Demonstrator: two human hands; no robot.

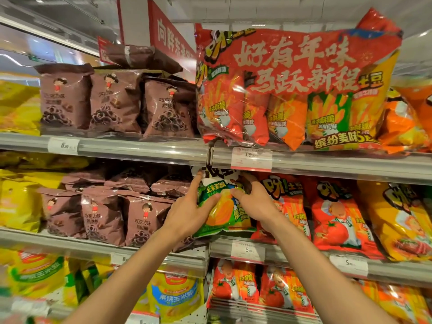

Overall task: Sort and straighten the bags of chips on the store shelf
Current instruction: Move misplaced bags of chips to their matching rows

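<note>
- Brown snack bags [102,213] crowd the middle shelf [100,244], left.
- Left hand [187,213] and right hand [254,202] both grasp an upright green chip bag [222,206], top edge upward.
- Red bags [336,213] stand right.

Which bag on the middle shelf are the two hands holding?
The green and yellow chip bag, between the brown bags and red bags. The left hand and right hand grip its sides.

A red sign [171,36] was hung above the shelves. White price tags [251,159] were clipped along the shelf rails [327,166].
</note>
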